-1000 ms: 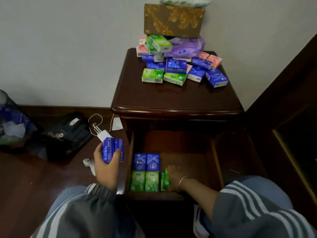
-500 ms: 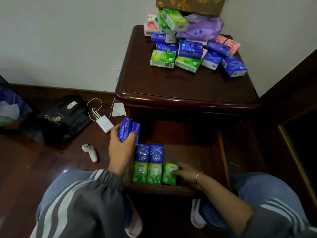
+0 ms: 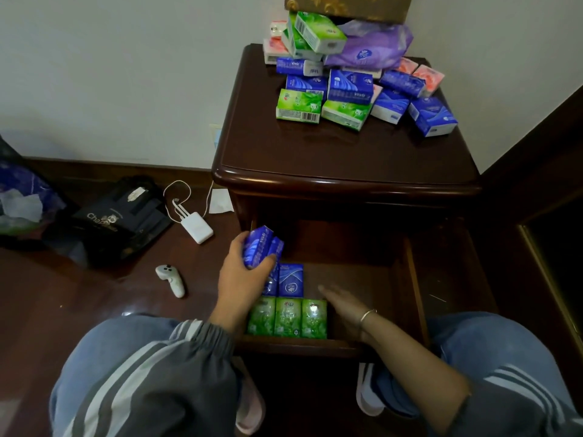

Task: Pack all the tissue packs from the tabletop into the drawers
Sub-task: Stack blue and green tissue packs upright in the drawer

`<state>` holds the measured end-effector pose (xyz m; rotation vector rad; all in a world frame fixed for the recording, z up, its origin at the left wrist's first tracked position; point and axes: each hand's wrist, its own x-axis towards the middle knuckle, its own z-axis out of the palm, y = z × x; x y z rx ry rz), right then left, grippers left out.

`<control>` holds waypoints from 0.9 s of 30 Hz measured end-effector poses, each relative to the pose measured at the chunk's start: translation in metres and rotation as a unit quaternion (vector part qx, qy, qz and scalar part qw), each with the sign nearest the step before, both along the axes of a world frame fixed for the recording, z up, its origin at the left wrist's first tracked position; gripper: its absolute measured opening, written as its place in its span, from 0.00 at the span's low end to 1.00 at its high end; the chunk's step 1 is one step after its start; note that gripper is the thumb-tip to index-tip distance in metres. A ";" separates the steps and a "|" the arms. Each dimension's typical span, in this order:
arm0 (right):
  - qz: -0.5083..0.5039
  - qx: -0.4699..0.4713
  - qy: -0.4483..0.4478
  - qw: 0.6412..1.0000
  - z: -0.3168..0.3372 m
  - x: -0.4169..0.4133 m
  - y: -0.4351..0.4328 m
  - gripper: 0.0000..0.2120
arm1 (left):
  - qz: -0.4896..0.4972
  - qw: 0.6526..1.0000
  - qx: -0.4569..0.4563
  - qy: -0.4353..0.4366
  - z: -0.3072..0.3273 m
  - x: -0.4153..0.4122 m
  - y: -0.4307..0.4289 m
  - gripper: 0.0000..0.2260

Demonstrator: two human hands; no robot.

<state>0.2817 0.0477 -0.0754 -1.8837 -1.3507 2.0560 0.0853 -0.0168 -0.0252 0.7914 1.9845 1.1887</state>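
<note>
Head: gripped tissue packs (image 3: 259,248), glossy blue

The nightstand (image 3: 347,159) is a dark, glossy red-brown, and its open drawer (image 3: 417,279) is the same wood. Inside sit three green packs (image 3: 287,316) with a leafy print, and behind them deep blue packs (image 3: 291,280) with pale swirls. The held packs (image 3: 257,249) in the left hand (image 3: 241,279) are that same blue. The pile (image 3: 350,86) on top mixes blue, green and pink, with one purple pack (image 3: 378,45) and a brown box (image 3: 347,6) scrolled in gold. The sleeves (image 3: 157,373) are grey with paler stripes, the jeans (image 3: 120,335) faded blue
</note>
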 end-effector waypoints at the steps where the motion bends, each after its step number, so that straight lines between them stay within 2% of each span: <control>1: -0.018 0.029 0.009 0.999 0.010 -0.002 0.004 0.28 | -0.027 0.999 -0.007 0.021 0.001 0.004 -0.002 0.27; 3: -0.046 0.017 0.081 0.995 0.036 -0.008 0.013 0.26 | -0.093 0.993 -0.011 0.070 0.001 0.013 -0.004 0.30; 5: -0.018 -0.008 0.136 0.990 0.062 -0.014 0.019 0.24 | -0.149 0.981 -0.008 0.126 0.001 0.025 -0.006 0.32; 8: 0.013 0.028 0.130 0.991 0.079 -0.023 0.015 0.18 | -0.179 0.967 -0.011 0.182 0.000 0.038 -0.005 0.34; 12: -0.105 0.066 0.145 0.982 0.061 -0.029 -0.004 0.04 | -0.229 0.954 -0.017 0.191 -0.007 0.050 -0.011 0.39; 14: -0.128 0.072 0.148 0.978 0.053 -0.026 0.002 0.05 | -0.264 0.951 -0.019 0.161 -0.010 0.051 -0.012 0.43; 16: -0.164 0.096 0.133 0.973 0.044 -0.017 0.020 0.07 | -0.264 0.948 -0.030 0.176 -0.009 0.043 -0.008 0.44; 19: -0.208 0.159 0.048 0.964 0.022 0.008 0.052 0.10 | -0.158 0.964 -0.066 0.201 -0.008 0.015 -0.001 0.36; 22: -0.179 0.157 -0.011 0.971 -0.003 0.025 0.068 0.12 | -0.066 0.975 -0.146 0.152 -0.018 -0.008 -0.003 0.26; 25: -0.128 0.120 -0.017 0.984 -0.023 0.019 0.066 0.16 | -0.074 0.963 -0.245 0.085 -0.034 -0.009 -0.011 0.24; 27: -0.080 0.089 -0.018 0.993 -0.033 0.008 0.060 0.17 | -0.089 0.957 -0.275 0.037 -0.041 -0.004 -0.016 0.18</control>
